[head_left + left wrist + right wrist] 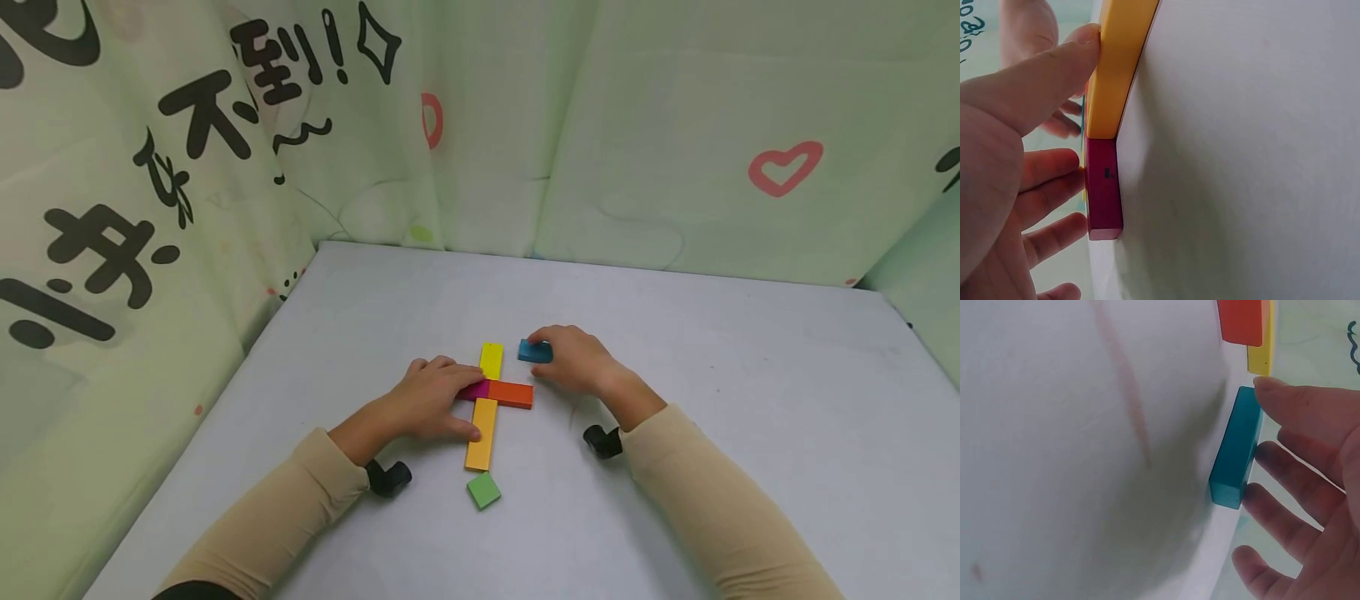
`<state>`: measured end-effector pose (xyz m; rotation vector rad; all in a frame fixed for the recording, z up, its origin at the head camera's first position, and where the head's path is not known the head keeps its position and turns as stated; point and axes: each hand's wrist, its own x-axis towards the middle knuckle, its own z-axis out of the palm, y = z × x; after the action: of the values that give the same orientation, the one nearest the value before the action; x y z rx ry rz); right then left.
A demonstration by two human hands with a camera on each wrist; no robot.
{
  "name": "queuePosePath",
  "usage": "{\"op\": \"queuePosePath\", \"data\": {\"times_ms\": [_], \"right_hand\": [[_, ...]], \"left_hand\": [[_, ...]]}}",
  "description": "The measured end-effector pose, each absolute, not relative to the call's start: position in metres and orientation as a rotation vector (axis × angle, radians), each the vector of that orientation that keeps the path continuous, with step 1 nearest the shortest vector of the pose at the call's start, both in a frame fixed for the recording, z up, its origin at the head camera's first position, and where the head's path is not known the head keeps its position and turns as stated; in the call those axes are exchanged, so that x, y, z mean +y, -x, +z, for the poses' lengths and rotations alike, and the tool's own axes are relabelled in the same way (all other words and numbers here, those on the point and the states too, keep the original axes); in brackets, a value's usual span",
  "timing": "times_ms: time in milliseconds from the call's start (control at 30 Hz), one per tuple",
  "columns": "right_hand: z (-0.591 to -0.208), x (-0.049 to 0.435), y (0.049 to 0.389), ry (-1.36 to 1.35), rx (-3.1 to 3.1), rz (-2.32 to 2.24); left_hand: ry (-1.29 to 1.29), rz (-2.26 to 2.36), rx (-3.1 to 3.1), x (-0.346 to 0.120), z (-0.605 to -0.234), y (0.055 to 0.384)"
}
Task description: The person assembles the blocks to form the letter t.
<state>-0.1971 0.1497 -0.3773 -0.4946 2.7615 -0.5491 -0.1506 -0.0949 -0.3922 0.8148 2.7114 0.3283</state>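
Note:
My left hand (435, 396) lies at the left of a cross of coloured blocks. Its fingertips touch the magenta block (1104, 184), and its thumb presses against the side of the orange-yellow block (483, 433). An orange-red block (512, 394) joins the magenta one to form the crossbar, with a yellow block (491, 360) above. Spread over the blue block (535, 351), my right hand (573, 358) has its index and middle fingers at the block's top; the thumb (1279, 394) is beside one end. The blue block stands apart from the cross, to the right of the yellow one.
A green square block (483, 491) lies just below the orange-yellow block, turned at an angle. Everything rests on a white table (712, 433). Printed pale-green curtains (637, 133) rise along its back and left edges.

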Motion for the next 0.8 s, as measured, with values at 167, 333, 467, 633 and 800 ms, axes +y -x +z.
{"op": "queuePosePath", "data": {"times_ms": [167, 333, 467, 633, 800], "right_hand": [[-0.3781, 0.1503, 0.1992, 0.483, 2.764, -0.563], [-0.3794, 0.1501, 0.2007, 0.465, 2.764, -0.564], [-0.3808, 0.1492, 0.2010, 0.460, 2.767, -0.571], [-0.3826, 0.1472, 0.2002, 0.422, 2.772, -0.602], [-0.3834, 0.1461, 0.1980, 0.388, 2.790, -0.603]], "left_hand": [[-0.817, 0.330, 2.713, -0.0949, -0.3929, 0.1511], [-0.815, 0.318, 2.718, -0.0947, -0.3939, 0.1520], [-0.809, 0.319, 2.715, -0.0943, -0.3927, 0.1518], [-0.805, 0.323, 2.711, -0.0943, -0.3915, 0.1512], [-0.808, 0.303, 2.716, -0.0944, -0.3925, 0.1514]]}}
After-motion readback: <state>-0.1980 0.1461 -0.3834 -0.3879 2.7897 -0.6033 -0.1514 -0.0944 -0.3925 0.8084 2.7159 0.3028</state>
